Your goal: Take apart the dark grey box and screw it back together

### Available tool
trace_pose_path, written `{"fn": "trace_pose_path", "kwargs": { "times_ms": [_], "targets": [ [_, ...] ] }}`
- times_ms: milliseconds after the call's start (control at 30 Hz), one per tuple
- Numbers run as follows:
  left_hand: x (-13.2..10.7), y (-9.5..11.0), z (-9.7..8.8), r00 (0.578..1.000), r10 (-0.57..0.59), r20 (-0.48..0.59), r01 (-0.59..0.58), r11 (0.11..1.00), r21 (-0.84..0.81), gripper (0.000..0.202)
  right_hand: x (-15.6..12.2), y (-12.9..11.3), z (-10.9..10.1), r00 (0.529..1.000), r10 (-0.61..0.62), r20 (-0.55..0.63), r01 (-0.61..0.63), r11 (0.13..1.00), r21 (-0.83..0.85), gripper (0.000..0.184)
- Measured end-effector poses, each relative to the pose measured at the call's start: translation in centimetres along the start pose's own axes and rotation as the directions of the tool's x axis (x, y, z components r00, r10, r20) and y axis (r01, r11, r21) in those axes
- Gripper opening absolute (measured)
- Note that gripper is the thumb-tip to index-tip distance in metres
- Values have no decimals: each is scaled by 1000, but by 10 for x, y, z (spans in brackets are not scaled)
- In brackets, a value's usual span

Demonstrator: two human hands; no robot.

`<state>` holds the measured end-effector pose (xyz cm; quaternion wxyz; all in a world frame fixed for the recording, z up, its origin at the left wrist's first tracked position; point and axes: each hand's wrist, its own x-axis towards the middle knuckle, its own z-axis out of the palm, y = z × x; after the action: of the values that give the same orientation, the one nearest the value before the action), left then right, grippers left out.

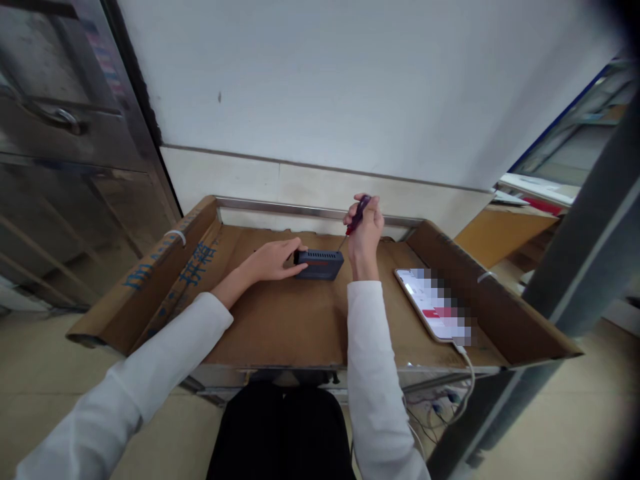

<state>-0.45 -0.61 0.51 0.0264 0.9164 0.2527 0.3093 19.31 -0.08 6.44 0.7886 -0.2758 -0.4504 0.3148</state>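
A dark rectangular box [320, 265] with a row of vent slots along its top edge stands on the cardboard. My left hand [277, 260] grips its left end, with the thumb on the near face and fingers behind. In my right hand [367, 230] is a screwdriver [359, 215] with a purple and red handle, held tilted. Its thin shaft points down and left to the box's upper right corner. Whether the tip sits in a screw is too small to tell.
Cardboard [280, 327] lines the work surface, with raised flaps on the left and right. A lit phone [433, 307] lies at right, its white cable [470, 373] running over the front edge. A wall [320, 100] rises behind, and a metal door [60, 167] stands at left.
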Motion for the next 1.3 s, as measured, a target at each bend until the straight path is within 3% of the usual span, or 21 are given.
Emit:
{"fn": "trace_pose_path", "kwargs": {
  "times_ms": [467,700,1000,1300],
  "targets": [
    [0,1,-1,1000,-10,4,9,1000,19,25,-3,-2,6,1000,15,-27,-14,999,48,42],
    [-1,0,0,1000,-17,8,16,1000,17,25,2,0,-2,990,-13,-140,16,1000,22,29],
    [0,1,-1,1000,-25,13,25,1000,8,24,-2,-4,5,998,44,-38,-42,998,53,45],
    [0,2,-2,998,-47,29,47,999,10,26,0,1,4,994,40,-101,-41,999,-9,41]
  ]
}}
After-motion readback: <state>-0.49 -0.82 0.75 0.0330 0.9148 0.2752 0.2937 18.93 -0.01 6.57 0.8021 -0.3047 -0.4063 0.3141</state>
